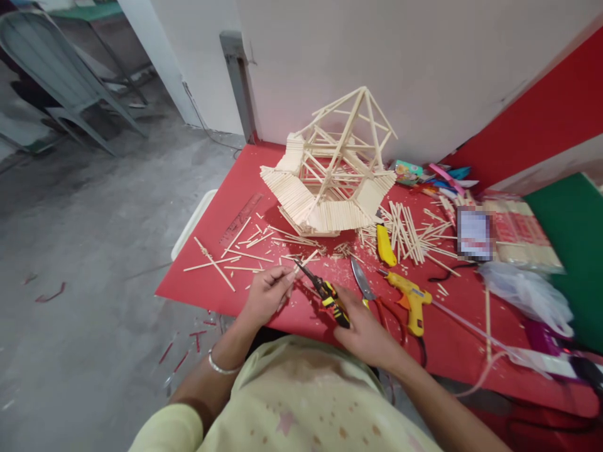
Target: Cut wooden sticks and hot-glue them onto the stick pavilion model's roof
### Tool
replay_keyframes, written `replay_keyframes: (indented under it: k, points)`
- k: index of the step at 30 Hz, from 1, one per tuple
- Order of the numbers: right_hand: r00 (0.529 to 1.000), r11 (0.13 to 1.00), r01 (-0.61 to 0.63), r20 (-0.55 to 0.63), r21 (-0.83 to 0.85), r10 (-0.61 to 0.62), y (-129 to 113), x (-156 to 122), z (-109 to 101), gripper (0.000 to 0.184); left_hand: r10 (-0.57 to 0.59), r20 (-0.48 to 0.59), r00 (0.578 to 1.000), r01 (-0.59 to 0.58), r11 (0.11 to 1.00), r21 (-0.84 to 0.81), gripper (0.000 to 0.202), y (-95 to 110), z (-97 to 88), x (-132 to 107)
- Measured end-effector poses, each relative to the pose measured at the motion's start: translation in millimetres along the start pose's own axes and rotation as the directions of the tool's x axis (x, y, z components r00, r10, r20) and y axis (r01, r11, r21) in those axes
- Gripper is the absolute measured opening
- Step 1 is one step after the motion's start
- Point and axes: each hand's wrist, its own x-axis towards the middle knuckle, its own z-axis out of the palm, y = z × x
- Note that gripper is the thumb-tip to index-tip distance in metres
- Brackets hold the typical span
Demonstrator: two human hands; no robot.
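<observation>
My left hand (269, 292) is closed in a pinch on a thin wooden stick (309, 257), whose pale end shows past the fingertips. In my right hand (365, 329) is a pair of pliers (330, 301) with black and yellow handles. Their narrow jaws point up and left and meet the stick close to my left fingertips; whether they bite on it I cannot tell. Beyond both hands stands a model built of wooden sticks (346, 147), with an open pointed frame above slatted, sloping panels (336, 215).
On the red table (207, 276) lie loose sticks (407, 232), a ruler (241, 218), a yellow cutter (385, 245), red-handled scissors (362, 279) and a yellow glue gun (414, 301) with its cord. Farther right are a plastic bag (527, 295) and packed sticks (527, 232). A wall stands behind.
</observation>
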Motion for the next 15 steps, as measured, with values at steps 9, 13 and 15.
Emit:
replay_keyframes:
  k: [9, 13, 15]
  points:
    - [0.866, 0.521, -0.486, 0.468, 0.702, 0.178, 0.1, -10.3, 1.5, 0.048, 0.151, 0.023, 0.988, -0.152, 0.974, 0.167, 0.017, -22.7, -11.1, 26.4]
    - [0.867, 0.413, -0.478, 0.492, 0.775, 0.080, 12.0, -4.2, 7.5, 0.059, 0.274, -0.078, 0.958, -0.246, 0.933, 0.263, 0.054, -22.9, -8.6, 41.0]
    - [0.855, 0.385, -0.491, 0.518, 0.781, 0.040, 11.7, -0.5, 8.7, 0.061, 0.262, -0.046, 0.964, -0.252, 0.955, 0.157, 0.066, -22.2, -2.9, 43.2]
